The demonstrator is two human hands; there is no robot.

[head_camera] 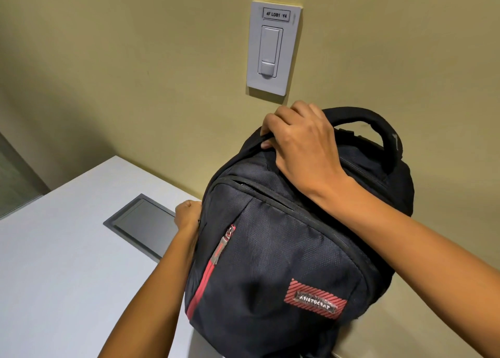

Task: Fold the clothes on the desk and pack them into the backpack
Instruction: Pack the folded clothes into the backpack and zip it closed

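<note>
Backpack: black, standing upright on the counter against the wall, its front panel facing the camera.
Backpack zips: the top zip line visible across the front looks closed; a red-trimmed front pocket zip runs down the backpack's left side in the picture, with a grey puller hanging at its upper end.
Backpack badge: red striped patch with a silver nameplate, low on the backpack's front.
Carry handle: padded black loop arching over the top of the backpack, at the back.
Right hand: lies over the top of the backpack, in front of the carry handle; the grip is closed, fingers and thumb pinching a fold of the top fabric at the backpack's upper edge.
Left hand: pressed against the backpack's side, level with the upper end of the front pocket zip; the grip is clenched into a fist, but what it grasps is hidden between hand and bag, so I cannot tell.
Counter hatch: grey rectangular panel set flush in the counter, just beside the backpack, partly behind the left hand.
Wall switch: white plate above the backpack, labelled "4F LDB1 Y4".
Clothes: not seen outside the backpack.
</note>
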